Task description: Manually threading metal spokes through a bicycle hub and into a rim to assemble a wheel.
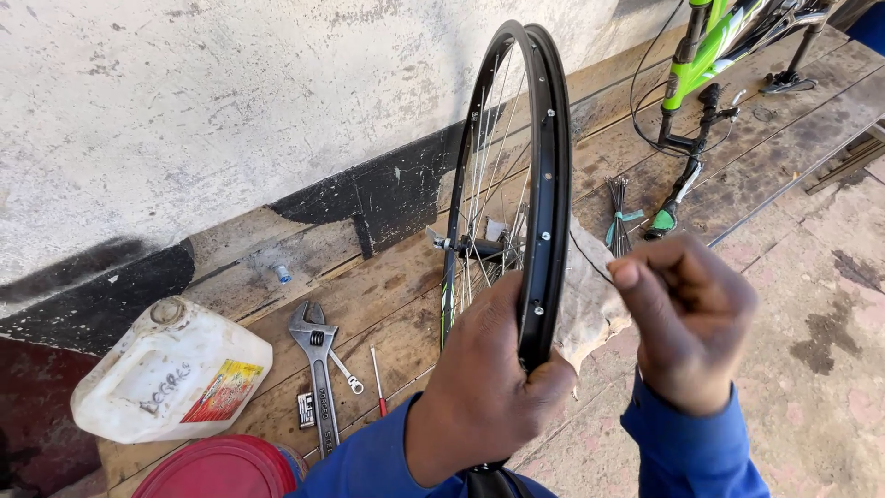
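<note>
Far left, on the wooden surface [387,304] along the white and black wall [184,111]: a white plastic jug [171,373] lying on its side, with a red lid or basin [221,468] just below it at the frame edge. Next, an adjustable wrench [318,360], a small combination spanner [348,373] beside it, a thin red-handled screwdriver [377,392], and a small blue cap [283,273] nearer the wall. Centre: a black bicycle wheel [553,166] without a tyre, standing upright and edge-on to the camera, its inner rim channel with spoke holes showing, many spokes already laced to the hub [479,247]. The left hand [489,387] is clenched around the lower rim and holds the wheel up. A pale rag [590,295] lies behind the rim. The right hand [687,318] is raised just right of the rim, fingers pinched on a thin dark spoke or wire [590,258] whose far end points toward the rim. Further right, a tied bundle of spare spokes [618,217] rests on the surface, so by appearance the lacing is partly done with spokes left over; how many holes stand unfilled cannot be told. Far right, a green bicycle frame [710,55] stands on the boards, beside bare concrete floor [811,369].
</note>
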